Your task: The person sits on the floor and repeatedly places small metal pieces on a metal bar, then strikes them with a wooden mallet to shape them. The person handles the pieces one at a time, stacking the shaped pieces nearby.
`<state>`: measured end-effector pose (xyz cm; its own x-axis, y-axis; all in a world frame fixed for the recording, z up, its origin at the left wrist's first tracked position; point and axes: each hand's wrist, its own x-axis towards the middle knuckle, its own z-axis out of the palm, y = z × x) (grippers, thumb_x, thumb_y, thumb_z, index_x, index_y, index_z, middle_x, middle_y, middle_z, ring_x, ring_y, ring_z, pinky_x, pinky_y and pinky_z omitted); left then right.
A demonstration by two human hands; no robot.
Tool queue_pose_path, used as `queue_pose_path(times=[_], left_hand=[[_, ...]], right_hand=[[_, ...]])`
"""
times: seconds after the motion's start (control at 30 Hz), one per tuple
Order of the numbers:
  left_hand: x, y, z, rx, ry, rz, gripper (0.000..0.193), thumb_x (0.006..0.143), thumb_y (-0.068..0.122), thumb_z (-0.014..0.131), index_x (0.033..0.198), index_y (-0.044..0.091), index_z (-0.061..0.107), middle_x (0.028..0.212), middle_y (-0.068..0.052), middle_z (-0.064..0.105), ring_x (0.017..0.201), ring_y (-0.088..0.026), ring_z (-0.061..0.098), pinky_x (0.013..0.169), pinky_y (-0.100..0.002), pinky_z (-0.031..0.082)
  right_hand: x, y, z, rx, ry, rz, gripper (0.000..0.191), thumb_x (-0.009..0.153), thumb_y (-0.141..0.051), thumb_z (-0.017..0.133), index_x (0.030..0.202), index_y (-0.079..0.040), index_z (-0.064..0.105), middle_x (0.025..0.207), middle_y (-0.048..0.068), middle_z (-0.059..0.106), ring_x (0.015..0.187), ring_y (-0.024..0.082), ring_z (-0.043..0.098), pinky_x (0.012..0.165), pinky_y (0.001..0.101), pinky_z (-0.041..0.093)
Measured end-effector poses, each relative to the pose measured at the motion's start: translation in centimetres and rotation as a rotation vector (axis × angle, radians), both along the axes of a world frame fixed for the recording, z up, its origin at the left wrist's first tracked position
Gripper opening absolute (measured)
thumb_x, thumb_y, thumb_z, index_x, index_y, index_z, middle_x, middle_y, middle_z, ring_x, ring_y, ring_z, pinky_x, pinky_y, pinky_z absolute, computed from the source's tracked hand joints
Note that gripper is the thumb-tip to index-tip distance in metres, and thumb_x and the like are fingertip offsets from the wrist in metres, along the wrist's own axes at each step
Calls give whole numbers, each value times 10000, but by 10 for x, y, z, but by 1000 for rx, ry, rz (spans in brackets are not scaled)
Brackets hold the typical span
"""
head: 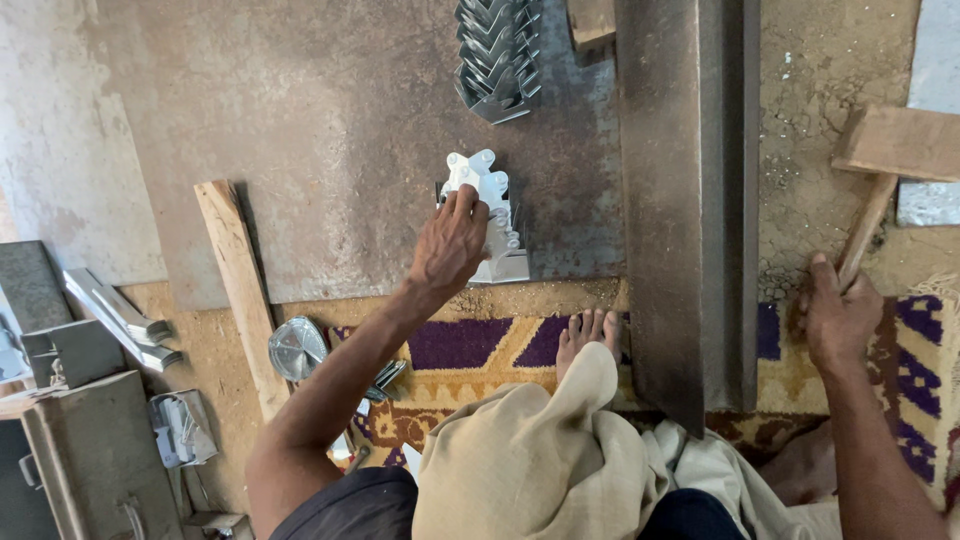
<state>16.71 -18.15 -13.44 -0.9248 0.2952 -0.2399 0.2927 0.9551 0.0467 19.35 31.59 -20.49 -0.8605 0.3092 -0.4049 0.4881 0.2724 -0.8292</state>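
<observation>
The left hand [450, 240] lies flat, fingers spread, on a small stack of white-grey metal cut-outs [490, 215] that rests on the rusty steel sheet [340, 130] on the floor, just left of the heavy steel bar [685, 200]. The hand presses on the pieces rather than closing round them, so the step looks like steadying or lining up the stack. The right hand [835, 320] is clamped round the wooden handle of a mallet [890, 160], whose head rests well to the right on the ground — a strike would call for the stack held square first. By count: two stacks of cut-outs, this one and a second stack [497, 55] further up the sheet; one mallet; one bar; one wooden plank [240, 290] to the left; one bare foot [590, 335] on the patterned rug [470, 345].
</observation>
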Motion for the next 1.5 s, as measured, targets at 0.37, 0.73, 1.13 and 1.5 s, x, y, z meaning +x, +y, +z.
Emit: queue_pose_path(times=[0.37,0.73,1.13,1.5], left_hand=[[41,0,16,138,-89,89,261,996,18,668,1244,-27,602,1224,-202,594,996,-283,656,767,-339,630],[-78,68,72,1171,-376,453,416,965,291,701,1263,15,609,1100,-211,689,848,-227,766,587,-328,639],[-188,184,-40,1192,-1,336,776,720,598,856,1117,4,554,898,-125,716,736,-180,758,629,-321,661],[-198,201,-48,1192,189,613,562,1036,575,471,934,30,567,806,-138,661,723,-262,678,668,-442,569]], right_hand=[[-3,1,-2,32,-20,-4,348,1167,-289,648,919,-69,539,693,-2,527,526,91,483,435,296,379],[-5,8,-8,57,-48,-69,368,1077,-332,677,869,-54,557,633,12,533,507,101,494,433,310,383],[-9,7,-8,80,-60,-80,337,1057,-319,666,868,-58,564,620,17,533,494,105,496,419,318,394],[-29,12,32,342,-339,163,381,1066,-433,567,936,-79,618,629,68,616,490,169,576,451,363,474]])
